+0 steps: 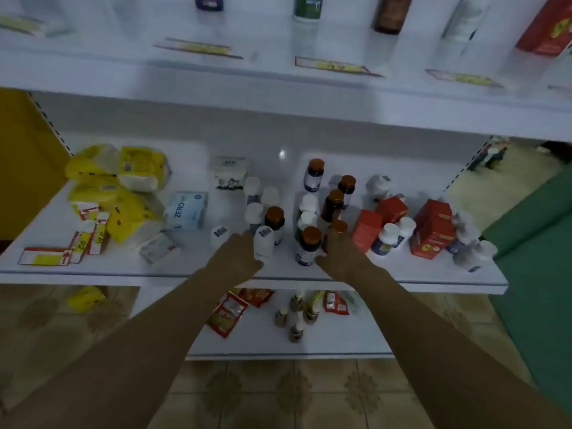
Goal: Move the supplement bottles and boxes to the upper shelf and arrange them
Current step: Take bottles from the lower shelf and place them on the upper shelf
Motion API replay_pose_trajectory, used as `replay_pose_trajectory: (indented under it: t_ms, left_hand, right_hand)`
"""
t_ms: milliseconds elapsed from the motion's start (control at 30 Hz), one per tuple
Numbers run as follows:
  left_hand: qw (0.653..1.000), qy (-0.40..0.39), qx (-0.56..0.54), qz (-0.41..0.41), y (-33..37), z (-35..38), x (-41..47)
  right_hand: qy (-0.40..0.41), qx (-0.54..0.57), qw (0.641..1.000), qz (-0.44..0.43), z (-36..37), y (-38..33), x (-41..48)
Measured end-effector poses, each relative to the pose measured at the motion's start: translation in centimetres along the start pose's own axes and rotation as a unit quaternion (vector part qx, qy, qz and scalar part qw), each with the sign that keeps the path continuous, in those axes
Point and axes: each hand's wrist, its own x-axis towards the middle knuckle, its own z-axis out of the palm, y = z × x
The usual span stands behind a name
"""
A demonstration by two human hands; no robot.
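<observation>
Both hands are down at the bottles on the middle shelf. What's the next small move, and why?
Probably close the left hand round the white bottle beside it and lift it. That bottle stands upright near the middle shelf's front edge, and the upper shelf shows bare stretches to take it. Blur hides whether this hand or the right hand grips anything yet.

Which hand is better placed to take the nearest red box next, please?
Right, probably. The right hand is among the brown-capped bottles, directly beside the nearest red box. The left hand is at a white bottle further left, with those bottles between it and the box.
</observation>
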Motion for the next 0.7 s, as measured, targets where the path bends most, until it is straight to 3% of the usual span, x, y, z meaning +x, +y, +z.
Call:
replay_pose_trajectory:
  t_ms: [233,533,633,700]
  left_hand:
    - [0.998,-0.010,-0.059,0.000,0.8,1.8,6.0]
    - [0.979,0.036,-0.198,-0.033,-0.7,4.4,9.0]
    - [0.966,0.001,-0.257,-0.037,-1.1,3.6,8.7]
    - [0.935,-0.054,-0.349,-0.043,-1.1,2.5,7.6]
  right_hand:
    - [0.058,0.182,0.979,0.070,3.0,-0.8,3.8]
    - [0.139,0.284,0.944,0.096,4.8,-0.5,5.8]
    - [0.124,0.288,0.944,0.103,4.6,-0.4,5.4]
    - [0.124,0.283,0.947,0.085,4.1,-0.3,4.4]
